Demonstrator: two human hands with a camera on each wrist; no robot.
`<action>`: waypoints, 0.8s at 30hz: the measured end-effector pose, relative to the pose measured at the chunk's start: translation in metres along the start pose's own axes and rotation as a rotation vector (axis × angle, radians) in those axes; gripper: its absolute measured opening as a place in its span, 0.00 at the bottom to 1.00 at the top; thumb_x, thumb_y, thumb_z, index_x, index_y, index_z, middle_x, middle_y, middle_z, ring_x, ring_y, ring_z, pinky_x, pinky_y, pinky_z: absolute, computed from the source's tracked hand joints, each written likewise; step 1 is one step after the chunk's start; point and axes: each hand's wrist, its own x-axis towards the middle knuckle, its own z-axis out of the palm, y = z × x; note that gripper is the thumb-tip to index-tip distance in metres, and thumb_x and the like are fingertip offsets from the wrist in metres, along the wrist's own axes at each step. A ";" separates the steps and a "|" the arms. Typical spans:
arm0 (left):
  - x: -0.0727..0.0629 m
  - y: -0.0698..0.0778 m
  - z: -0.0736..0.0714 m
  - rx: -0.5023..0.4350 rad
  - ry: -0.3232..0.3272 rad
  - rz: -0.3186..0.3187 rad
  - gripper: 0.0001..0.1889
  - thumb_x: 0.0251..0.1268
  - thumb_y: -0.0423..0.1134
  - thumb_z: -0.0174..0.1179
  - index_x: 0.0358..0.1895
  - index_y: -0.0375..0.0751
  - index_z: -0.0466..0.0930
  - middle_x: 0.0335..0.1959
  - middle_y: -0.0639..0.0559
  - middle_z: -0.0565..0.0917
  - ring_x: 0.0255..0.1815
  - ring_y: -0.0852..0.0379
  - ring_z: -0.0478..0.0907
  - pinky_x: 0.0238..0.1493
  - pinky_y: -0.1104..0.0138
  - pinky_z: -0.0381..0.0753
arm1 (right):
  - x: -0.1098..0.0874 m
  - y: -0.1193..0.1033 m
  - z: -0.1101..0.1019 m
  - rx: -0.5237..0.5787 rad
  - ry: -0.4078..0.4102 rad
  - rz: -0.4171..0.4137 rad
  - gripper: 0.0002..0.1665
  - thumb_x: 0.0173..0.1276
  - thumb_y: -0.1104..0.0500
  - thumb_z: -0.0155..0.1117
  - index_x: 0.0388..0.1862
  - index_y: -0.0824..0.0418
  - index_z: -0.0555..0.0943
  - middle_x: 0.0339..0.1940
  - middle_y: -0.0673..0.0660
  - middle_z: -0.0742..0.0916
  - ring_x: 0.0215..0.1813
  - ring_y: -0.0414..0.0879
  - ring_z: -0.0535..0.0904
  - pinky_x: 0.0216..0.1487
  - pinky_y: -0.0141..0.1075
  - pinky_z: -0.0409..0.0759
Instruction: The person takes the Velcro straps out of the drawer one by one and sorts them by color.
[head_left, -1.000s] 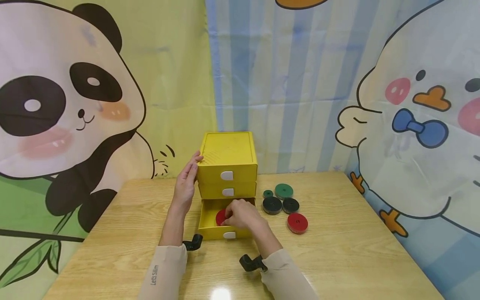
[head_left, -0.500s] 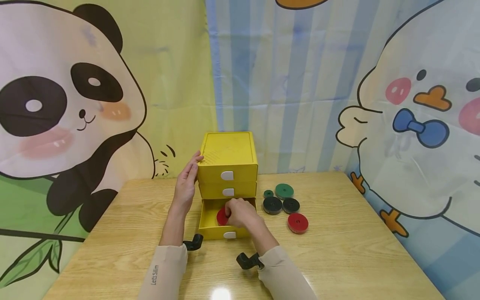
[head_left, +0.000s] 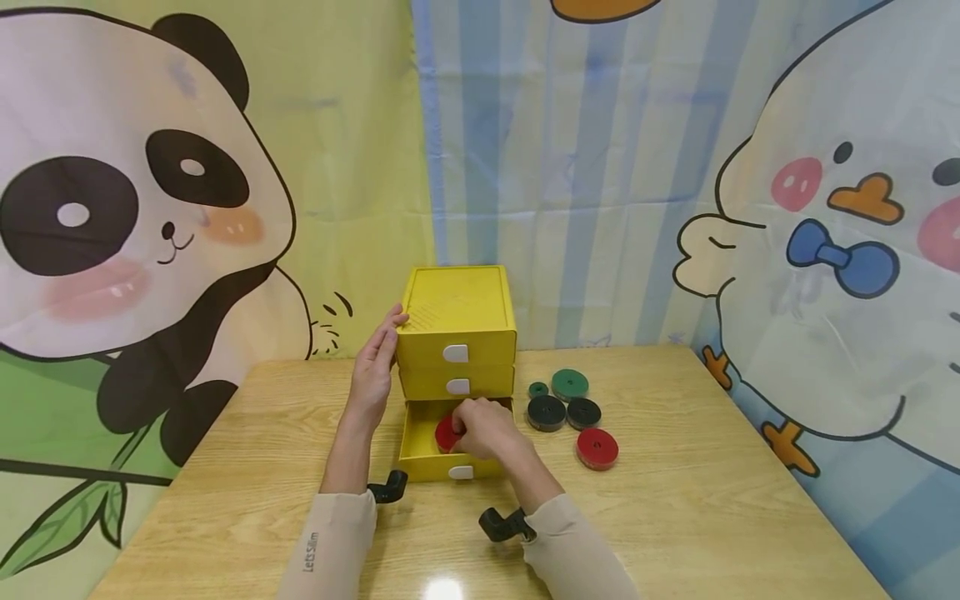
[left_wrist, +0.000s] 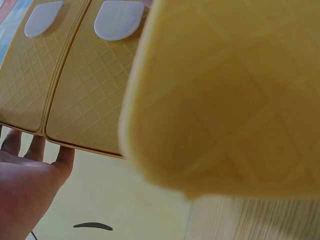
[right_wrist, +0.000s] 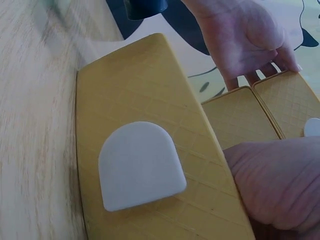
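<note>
My left hand (head_left: 372, 371) rests along the left side of a small yellow drawer cabinet (head_left: 457, 300), fingers extended against it; the left wrist view shows its fingertips behind the cabinet's edge. The bottom drawer (head_left: 420, 468), with a white tab (right_wrist: 142, 167) on its front, is pulled out. Inside it lies a flat red roll of tape (head_left: 446, 435). My right hand (head_left: 486, 427) reaches into this drawer, its fingers curled and its thumb at the red roll, covering the roll's right part. The drawer front hides these fingertips from the right wrist view.
Right of the cabinet several similar rolls lie on the wooden table (head_left: 697, 500): a large green roll (head_left: 570, 384), a small green roll (head_left: 537, 389), two black rolls (head_left: 546, 412) and another red roll (head_left: 597, 449). A cartoon-printed cloth (head_left: 525, 167) hangs behind.
My right hand has closed in over the red roll in the drawer, and the roll has shifted slightly right. My left hand has stayed against the cabinet.
</note>
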 end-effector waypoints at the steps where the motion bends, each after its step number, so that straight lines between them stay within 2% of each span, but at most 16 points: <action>1: 0.000 0.000 0.000 -0.002 -0.002 0.000 0.26 0.84 0.54 0.48 0.72 0.41 0.74 0.83 0.61 0.62 0.86 0.58 0.51 0.87 0.51 0.47 | -0.001 0.001 -0.001 0.004 -0.003 -0.001 0.13 0.58 0.50 0.84 0.34 0.52 0.87 0.32 0.46 0.87 0.32 0.42 0.78 0.33 0.35 0.77; 14: 0.000 -0.001 0.000 0.004 -0.007 -0.004 0.27 0.84 0.55 0.48 0.73 0.42 0.73 0.83 0.61 0.63 0.86 0.60 0.51 0.87 0.53 0.48 | -0.016 0.000 -0.032 0.041 -0.025 -0.092 0.18 0.62 0.45 0.80 0.44 0.53 0.88 0.39 0.47 0.89 0.37 0.42 0.78 0.39 0.35 0.78; 24: -0.001 -0.001 0.000 0.005 -0.003 0.005 0.27 0.84 0.54 0.47 0.73 0.41 0.73 0.83 0.61 0.63 0.86 0.59 0.52 0.87 0.52 0.49 | -0.030 0.006 -0.058 0.111 -0.060 -0.141 0.17 0.62 0.45 0.80 0.43 0.53 0.88 0.38 0.47 0.89 0.36 0.41 0.78 0.37 0.34 0.78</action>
